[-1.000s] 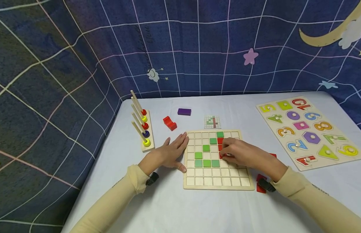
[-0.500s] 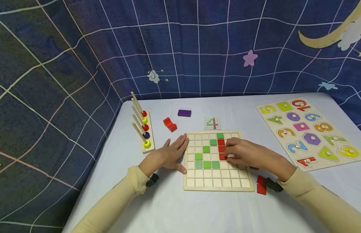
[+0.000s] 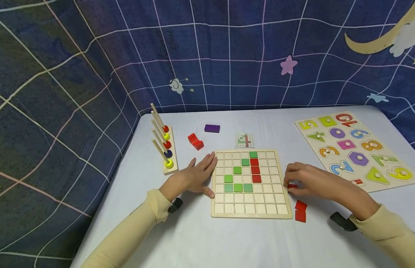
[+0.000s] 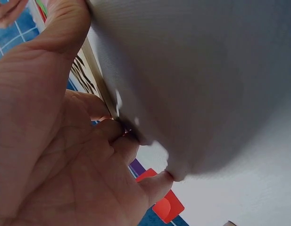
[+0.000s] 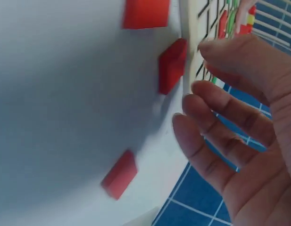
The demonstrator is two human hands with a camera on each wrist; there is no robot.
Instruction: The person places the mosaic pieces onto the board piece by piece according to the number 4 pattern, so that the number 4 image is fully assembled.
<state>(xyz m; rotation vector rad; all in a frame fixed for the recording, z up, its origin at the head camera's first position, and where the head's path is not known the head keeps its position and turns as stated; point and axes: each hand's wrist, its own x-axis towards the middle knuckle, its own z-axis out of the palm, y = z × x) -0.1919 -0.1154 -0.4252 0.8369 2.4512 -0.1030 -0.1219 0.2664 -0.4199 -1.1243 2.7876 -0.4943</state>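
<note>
My left hand lies with fingers straight along the left edge of the wooden grid board, fingertips and thumb at its rim. Green square tiles form a stepped shape in the grid, and a column of red square tiles stands beside them. To the right of the board, my right hand hovers over a loose red tile, partly covering it. The right wrist view shows loosely bent fingers and thumb apart, with nothing between them, close to a red tile by the board's edge.
Two more red tiles lie off the board's lower right corner. Behind the board are a pattern card, a purple block and a red curved block. A peg stand is at left, a number puzzle at right.
My right hand has left the lowest red tile of the column and moved right, off the board, to the loose red tiles. My left hand has stayed in place.
</note>
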